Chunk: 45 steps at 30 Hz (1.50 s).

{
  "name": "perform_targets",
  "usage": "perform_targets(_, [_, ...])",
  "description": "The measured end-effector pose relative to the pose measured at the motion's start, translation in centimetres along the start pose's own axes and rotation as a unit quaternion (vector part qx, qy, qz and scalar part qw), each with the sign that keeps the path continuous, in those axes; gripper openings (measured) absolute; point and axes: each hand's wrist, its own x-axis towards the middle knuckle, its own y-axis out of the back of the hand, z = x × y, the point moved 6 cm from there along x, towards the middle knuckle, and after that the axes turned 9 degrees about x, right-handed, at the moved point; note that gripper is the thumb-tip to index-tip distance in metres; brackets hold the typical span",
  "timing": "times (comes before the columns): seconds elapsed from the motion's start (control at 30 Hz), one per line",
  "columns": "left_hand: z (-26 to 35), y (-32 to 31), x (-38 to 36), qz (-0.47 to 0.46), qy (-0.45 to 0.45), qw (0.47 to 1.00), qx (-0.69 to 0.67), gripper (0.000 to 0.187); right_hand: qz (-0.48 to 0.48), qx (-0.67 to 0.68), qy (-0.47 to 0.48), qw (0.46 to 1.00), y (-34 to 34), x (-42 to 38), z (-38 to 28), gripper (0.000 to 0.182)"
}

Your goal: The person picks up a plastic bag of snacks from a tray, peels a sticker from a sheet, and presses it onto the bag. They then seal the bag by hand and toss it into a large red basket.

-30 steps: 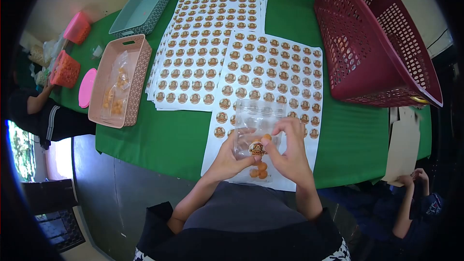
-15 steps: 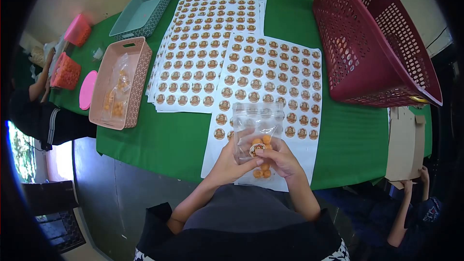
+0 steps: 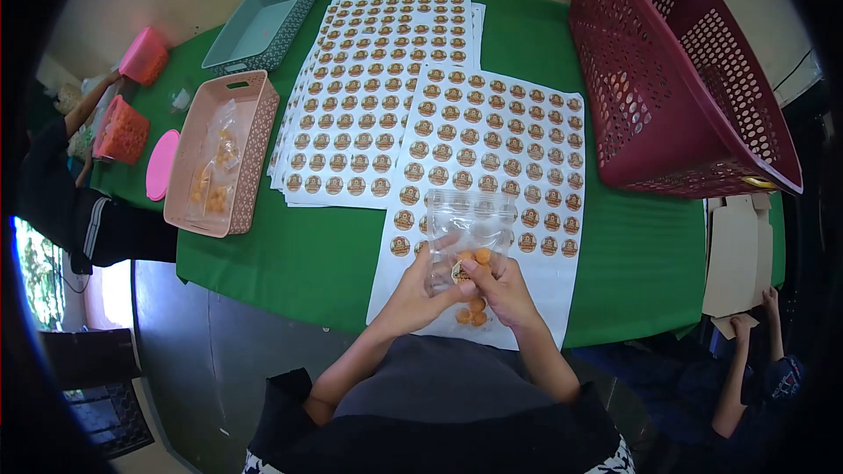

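Between my hands is a clear zip pouch with several round orange snack balls in its lower part. My left hand grips the pouch's left side, thumb in front and fingers behind, showing through the plastic. My right hand holds the other side, its thumb pressing by a round brown-and-white sticker on the pouch front. That thumb partly covers the sticker. Beneath the pouch lies a white sheet of round stickers, with some bare spots near the pouch.
A stack of sticker sheets lies behind. Left are a pink basket holding filled pouches, a green basket and orange-filled tubs, near another person's arm. Right stand a maroon basket and cardboard held by another person.
My right thumb has shifted a little up and left over the sticker. The person at the far left has reached toward the back tub.
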Motion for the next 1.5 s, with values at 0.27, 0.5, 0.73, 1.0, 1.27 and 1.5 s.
perform_targets(0.27, [-0.5,0.3,0.1,-0.006,-0.01,0.999,0.032,0.068,0.011,-0.015,0.011,1.0,0.0,0.0,-0.3,0.023])
perform_targets(0.5, [-0.2,-0.4,0.1,-0.061,-0.027,0.998,0.023,0.081,0.035,0.037,0.038,0.998,0.4,-0.1,-0.5,0.023])
perform_targets(0.73, [0.0,-0.9,0.0,-0.051,-0.054,0.995,0.067,0.078,0.027,0.021,0.057,0.998,0.3,-0.2,-1.1,0.023])
perform_targets(1.0, [-0.3,-0.7,-0.1,-0.047,-0.029,0.995,0.078,0.076,0.005,-0.031,0.088,0.996,-0.4,-0.5,-1.8,0.02])
perform_targets(1.27, [0.4,-0.9,-0.2,-0.059,-0.026,0.997,0.034,0.079,-0.029,-0.024,0.052,0.998,-0.2,-0.6,-1.4,0.021])
perform_targets(1.5, [0.7,-0.7,-0.3,-0.064,-0.016,0.997,0.031,0.078,-0.054,0.013,0.046,0.997,-0.9,-1.1,-2.3,0.02])
